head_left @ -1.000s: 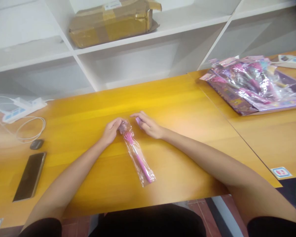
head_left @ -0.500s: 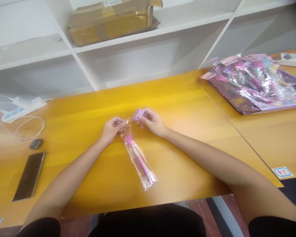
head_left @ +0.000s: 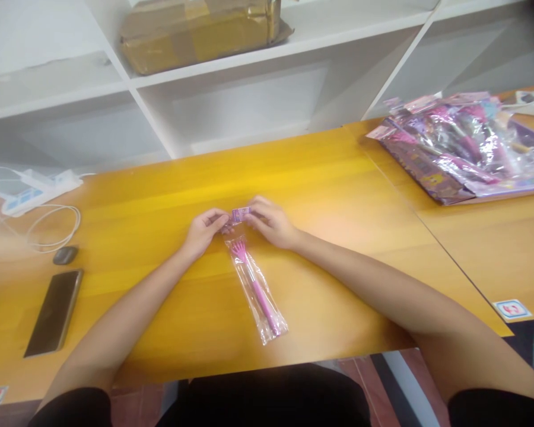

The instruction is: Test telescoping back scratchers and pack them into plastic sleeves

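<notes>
A pink back scratcher point(head_left: 262, 299) with a hand-shaped head lies inside a clear plastic bag point(head_left: 273, 308) on the table, slanting down to the right. At the bag's top end, my left hand point(head_left: 204, 231) is closed in a pinch on the left corner. My right hand point(head_left: 273, 222) pinches a small purple-pink card label point(head_left: 241, 214) by its right end. The label sits across the top of the bag, between both hands' fingertips. Whether it is folded over the bag's edge I cannot tell.
At the back right, a purple box point(head_left: 431, 172) bears several bagged pink scratchers point(head_left: 463, 136). To the left lie a phone point(head_left: 53, 313), a small black case point(head_left: 65, 255) and a power strip point(head_left: 42, 193) with white cables. White shelving point(head_left: 249, 112) with a cardboard carton point(head_left: 200, 35) stands behind.
My right hand has brought the card label left and slightly down, onto the bag's top edge. The bagged scratcher has shifted a little to the right. My left hand keeps its pinch.
</notes>
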Tool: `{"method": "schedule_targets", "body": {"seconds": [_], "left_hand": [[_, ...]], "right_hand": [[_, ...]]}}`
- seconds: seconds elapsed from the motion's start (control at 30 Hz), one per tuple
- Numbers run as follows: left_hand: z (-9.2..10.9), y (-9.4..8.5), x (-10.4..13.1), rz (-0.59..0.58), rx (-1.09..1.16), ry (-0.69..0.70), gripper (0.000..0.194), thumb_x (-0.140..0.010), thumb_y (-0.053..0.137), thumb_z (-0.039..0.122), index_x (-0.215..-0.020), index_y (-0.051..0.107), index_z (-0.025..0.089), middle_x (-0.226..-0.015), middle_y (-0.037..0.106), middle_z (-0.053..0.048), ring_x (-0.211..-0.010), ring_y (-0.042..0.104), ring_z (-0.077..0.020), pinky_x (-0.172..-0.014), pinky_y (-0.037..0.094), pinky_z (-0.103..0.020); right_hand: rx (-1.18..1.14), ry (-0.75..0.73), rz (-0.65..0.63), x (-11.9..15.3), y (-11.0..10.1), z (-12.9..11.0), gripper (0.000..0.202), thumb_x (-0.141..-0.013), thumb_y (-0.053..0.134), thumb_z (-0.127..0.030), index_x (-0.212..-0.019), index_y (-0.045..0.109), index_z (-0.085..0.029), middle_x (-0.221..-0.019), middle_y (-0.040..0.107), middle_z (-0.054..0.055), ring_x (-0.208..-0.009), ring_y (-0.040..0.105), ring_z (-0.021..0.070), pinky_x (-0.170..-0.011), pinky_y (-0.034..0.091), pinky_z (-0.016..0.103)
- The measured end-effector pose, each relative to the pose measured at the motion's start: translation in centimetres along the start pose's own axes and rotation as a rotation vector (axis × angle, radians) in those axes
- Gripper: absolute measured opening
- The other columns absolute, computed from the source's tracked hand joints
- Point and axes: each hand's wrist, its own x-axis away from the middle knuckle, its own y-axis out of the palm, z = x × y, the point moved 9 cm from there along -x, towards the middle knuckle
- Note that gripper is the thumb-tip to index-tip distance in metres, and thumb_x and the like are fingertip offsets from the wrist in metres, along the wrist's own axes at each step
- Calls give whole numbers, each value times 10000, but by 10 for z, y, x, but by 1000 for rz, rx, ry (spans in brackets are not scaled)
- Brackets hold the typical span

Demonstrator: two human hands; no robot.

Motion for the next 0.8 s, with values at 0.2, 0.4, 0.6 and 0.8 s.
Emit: {"method": "schedule_targets", "body": {"seconds": [0.2, 0.4, 0.6, 0.8], "left_hand": [[-1, -1, -1, 6, 8, -2, 423, -850, 868, 558, -949, 751, 164, -884, 777, -57, -773, 741, -178, -759, 590, -284], [-3, -2, -2, -8, 29, -11, 423, -846, 876, 542, -977, 738, 164, -899, 788, -63, -781, 758, -189, -770, 605, -299], [4, 3, 0, -21, 80, -10, 407, -833, 899, 485, -1012, 727, 163, -922, 805, -68, -803, 789, -205, -780, 618, -307], [4, 5, 0, -31, 104, -13, 417, -811, 910, 501, -986, 734, 166, -940, 819, -83, -855, 798, -228, -798, 625, -325]], "right_hand": [[34, -78, -19, 0, 2, -9, 354, -1168, 441, -458, -1089, 699, -228, -1046, 632, 103, -975, 608, 261, -918, 532, 423], [102, -53, 32, 4, 1, -4, 323, -1158, 482, -444, -1351, 653, -251, -1114, 657, 107, -996, 636, 260, -953, 547, 416], [131, -53, 165, 9, -7, 8, 304, -1131, 574, -466, -1330, 589, -237, -1003, 688, 63, -808, 656, 208, -761, 574, 350], [238, -153, 153, 9, -7, -4, 201, -1148, 543, -321, -1325, 613, -255, -1099, 711, 76, -889, 692, 210, -827, 602, 360]]}}
